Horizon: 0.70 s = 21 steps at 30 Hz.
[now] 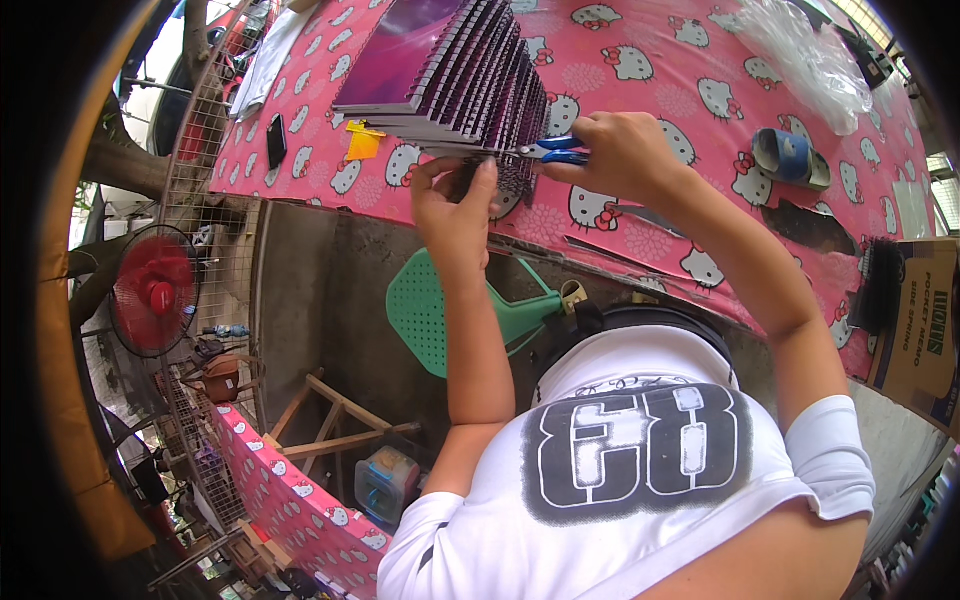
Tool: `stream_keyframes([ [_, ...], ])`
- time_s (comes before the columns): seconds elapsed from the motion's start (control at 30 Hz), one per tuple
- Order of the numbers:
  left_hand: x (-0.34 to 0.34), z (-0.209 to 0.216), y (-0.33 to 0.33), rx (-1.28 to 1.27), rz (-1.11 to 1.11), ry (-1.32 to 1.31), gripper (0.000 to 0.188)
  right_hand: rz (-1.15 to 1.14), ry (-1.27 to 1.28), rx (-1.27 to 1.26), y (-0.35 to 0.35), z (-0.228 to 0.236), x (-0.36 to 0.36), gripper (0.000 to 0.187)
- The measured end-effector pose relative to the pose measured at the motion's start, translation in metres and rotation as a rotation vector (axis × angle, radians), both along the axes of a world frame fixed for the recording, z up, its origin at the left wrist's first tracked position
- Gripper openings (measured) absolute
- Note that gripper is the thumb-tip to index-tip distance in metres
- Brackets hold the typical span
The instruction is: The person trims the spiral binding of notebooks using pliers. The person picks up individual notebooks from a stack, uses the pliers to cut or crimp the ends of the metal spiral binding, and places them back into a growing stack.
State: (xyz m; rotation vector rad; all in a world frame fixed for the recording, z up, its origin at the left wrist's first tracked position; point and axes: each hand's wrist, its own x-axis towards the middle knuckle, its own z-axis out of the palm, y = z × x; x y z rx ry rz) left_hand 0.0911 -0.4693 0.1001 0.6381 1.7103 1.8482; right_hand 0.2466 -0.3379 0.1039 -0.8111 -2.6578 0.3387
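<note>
A tall stack of purple-covered spiral notebooks (384, 58) stands on the pink table, its dark coil bindings facing right. At the near end of the stack, my left hand (455, 208) is closed, thumb and fingers pinching the coil end of a notebook. My right hand (632, 155) grips blue-handled cutting pliers (563, 150). The jaws of the pliers point left and meet the coils just beside my left thumb. What lies exactly between the jaws is too small to tell.
The patterned tablecloth (715, 98) holds a black phone (276, 142), an orange tag (363, 143), a blue cylindrical roll (788, 158) and clear plastic bags (812, 62). A cardboard box (922, 325) stands at right. Below are a green plastic stool (425, 310) and a red fan (155, 290).
</note>
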Motion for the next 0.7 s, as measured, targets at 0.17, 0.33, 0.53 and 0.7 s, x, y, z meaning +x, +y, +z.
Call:
stream_keyframes([
  [0.17, 0.002, 0.004, -0.003, -0.010, -0.007, -0.106, 0.049, 0.074, 0.320, 0.373, 0.010, -0.020, 0.003, 0.057],
  [0.33, -0.005, -0.008, -0.002, -0.021, -0.042, -0.066, 0.050, -0.004, -0.027, -0.037, -0.009, -0.001, -0.005, 0.057],
  [0.53, -0.005, -0.007, -0.002, -0.032, -0.069, -0.157, 0.048, 0.038, 0.288, 0.323, 0.003, -0.020, 0.004, 0.057],
  [0.7, -0.003, -0.013, 0.000, -0.060, -0.049, -0.096, 0.048, -0.013, -0.208, -0.163, -0.006, 0.000, -0.013, 0.054],
])
